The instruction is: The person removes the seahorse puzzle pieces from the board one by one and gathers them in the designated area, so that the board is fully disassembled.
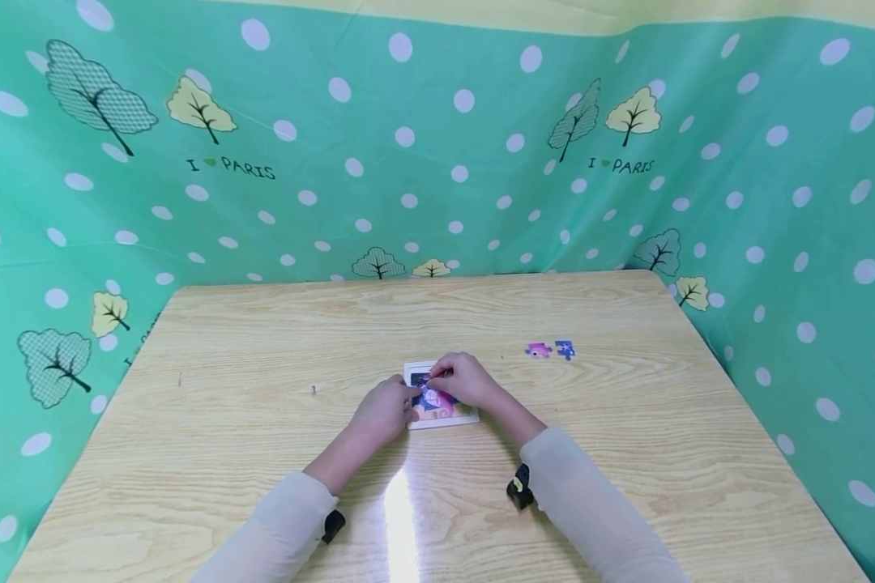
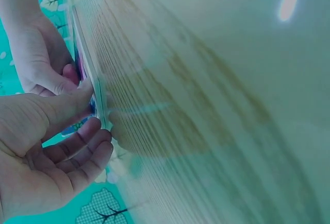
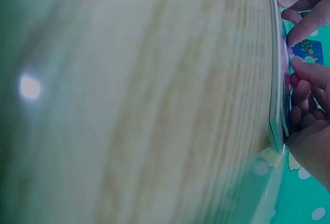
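Both hands meet over a small white-framed puzzle board [image 1: 443,418] lying flat near the middle of the desk [image 1: 262,421], a little toward the near edge. The right hand [image 1: 465,379] has its grip pressed together, thumb and forefinger pinching a dark blue puzzle piece [image 1: 420,378] at the board's far left corner; in the right wrist view the piece [image 3: 308,51] shows a green pattern and sits between the fingertips [image 3: 304,67], right against the board's face. The left hand [image 1: 383,411] rests at the board's left edge, its thumb [image 2: 77,98] touching the frame and the other fingers loosely curled below it. Two loose pieces, one pink [image 1: 537,350] and one blue [image 1: 565,349], lie side by side well apart from the board, toward the desk's far right corner
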{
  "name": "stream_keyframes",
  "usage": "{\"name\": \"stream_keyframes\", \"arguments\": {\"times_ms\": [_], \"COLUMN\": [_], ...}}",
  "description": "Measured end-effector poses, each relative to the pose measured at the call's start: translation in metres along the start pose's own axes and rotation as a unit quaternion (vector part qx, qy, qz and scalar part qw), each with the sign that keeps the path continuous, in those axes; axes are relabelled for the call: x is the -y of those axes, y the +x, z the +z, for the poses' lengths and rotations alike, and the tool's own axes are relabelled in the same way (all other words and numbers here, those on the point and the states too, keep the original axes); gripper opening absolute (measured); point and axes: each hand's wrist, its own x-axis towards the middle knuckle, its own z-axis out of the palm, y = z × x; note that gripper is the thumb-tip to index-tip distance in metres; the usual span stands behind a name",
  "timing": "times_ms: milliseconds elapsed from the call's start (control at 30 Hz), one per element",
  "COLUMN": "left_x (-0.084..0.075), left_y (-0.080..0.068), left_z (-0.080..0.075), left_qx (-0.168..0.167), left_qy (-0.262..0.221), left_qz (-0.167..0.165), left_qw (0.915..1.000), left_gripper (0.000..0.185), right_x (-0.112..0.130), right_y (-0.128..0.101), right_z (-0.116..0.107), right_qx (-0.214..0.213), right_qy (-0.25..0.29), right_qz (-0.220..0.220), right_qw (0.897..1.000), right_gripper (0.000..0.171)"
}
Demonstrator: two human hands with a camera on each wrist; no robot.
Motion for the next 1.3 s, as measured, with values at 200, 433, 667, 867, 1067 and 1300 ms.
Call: {"name": "stream_keyframes", "arguments": {"times_ms": [200, 433, 667, 867, 1067, 1300], "left_x": [0.0, -0.0012, 0.0, 0.0004, 0.0008, 0.0], "left_y": [-0.0003, -0.0011, 0.0, -0.0006, -0.0006, -0.0001], "left_z": [-0.0002, -0.0015, 0.0002, 0.0011, 0.0013, -0.0004], "left_qx": [0.001, 0.005, 0.003, -0.001, -0.003, -0.002], "left_qy": [0.004, -0.001, -0.004, -0.003, -0.003, -0.001], "left_qz": [0.001, -0.001, 0.003, 0.0, -0.001, 0.003], "left_qw": [1.0, 1.0, 1.0, 1.0, 1.0, 1.0], "left_gripper": [0.038, 0.038, 0.038, 0.037, 0.037, 0.037], "right_x": [-0.001, -0.0033, -0.0052, -0.0037, -0.0046, -0.0058], "right_y": [0.0006, 0.0012, 0.0015, 0.0018, 0.0032, 0.0028], "right_z": [0.0016, 0.002, 0.0026, 0.0011, 0.0016, -0.0005], "right_qx": [-0.007, -0.002, 0.002, 0.006, 0.006, 0.01], "right_qy": [0.005, 0.012, 0.027, 0.03, 0.026, 0.033], "right_qz": [-0.003, 0.0, 0.006, 0.017, 0.02, 0.013], "right_qw": [1.0, 1.0, 1.0, 0.999, 0.999, 0.999], "right_gripper": [0.008, 0.008, 0.009, 0.01, 0.011, 0.01]}}
